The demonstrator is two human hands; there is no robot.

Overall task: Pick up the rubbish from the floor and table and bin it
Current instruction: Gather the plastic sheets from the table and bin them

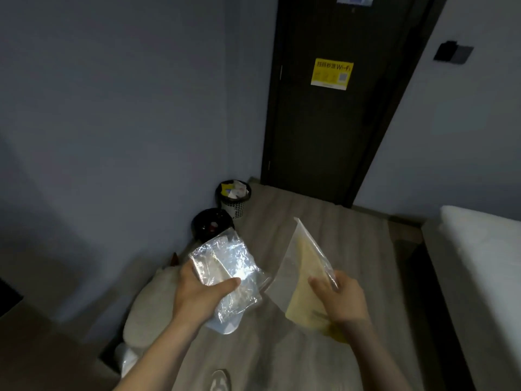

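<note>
Two pieces of plastic rubbish held over the floor, with bins ahead by the wall.

A strip of bare floor (324, 221) runs to the door (324, 122), between the left wall and the bed (479, 263). A full mesh bin (233, 198) and a black bin (212, 224) stand against that wall. The left hand (203, 294) grips a crumpled wrapper (228, 263). The right hand (344, 300) pinches a flat clear bag (304, 266), its long axis pointing up toward the door.

Small guest bedroom, hotel or rental type. Evidence: dark door (324, 136) bearing a yellow Wi-Fi sticker (331, 73); white-covered bed (479, 263) at right; wood-look plank floor (324, 235); plain pale walls (112, 108); dark switch panel (452, 52) beside the door frame; lined mesh wastebasket (233, 198) against the wall.
</note>
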